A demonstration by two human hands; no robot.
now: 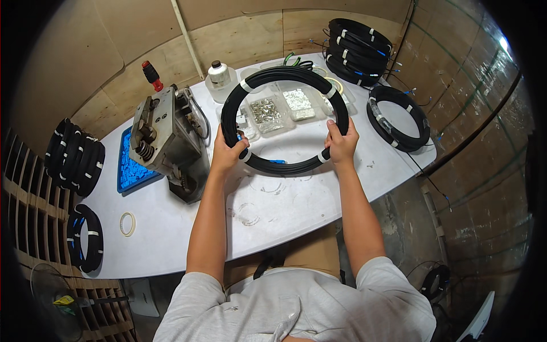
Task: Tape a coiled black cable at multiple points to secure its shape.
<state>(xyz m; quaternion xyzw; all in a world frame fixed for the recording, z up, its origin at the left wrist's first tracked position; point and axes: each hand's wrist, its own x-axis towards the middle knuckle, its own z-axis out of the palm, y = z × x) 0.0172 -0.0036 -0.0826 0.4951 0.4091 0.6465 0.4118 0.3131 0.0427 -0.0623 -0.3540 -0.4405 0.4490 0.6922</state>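
Between my hands a coil of black cable [285, 74], bound with several white tape bands, is held up above the white table. My left hand [229, 149] grips the coil's left side, its thumb near a small blue connector [239, 137]. On the opposite side my right hand [342, 142] is closed round the ring, thumb pointing up. Another blue connector [277, 162] shows at the coil's lower edge. Through the ring I see a clear bin of small metal parts [266, 112] and one of white pieces [298, 101].
A metal press [165, 131] with a red-black handle stands left, beside a blue tray [123, 171]. A tape roll [127, 224] lies nearby. Cable coils are stacked back right [359, 52] and left [74, 157]; one coil [399, 118] lies at right. A white bottle [219, 74] stands behind.
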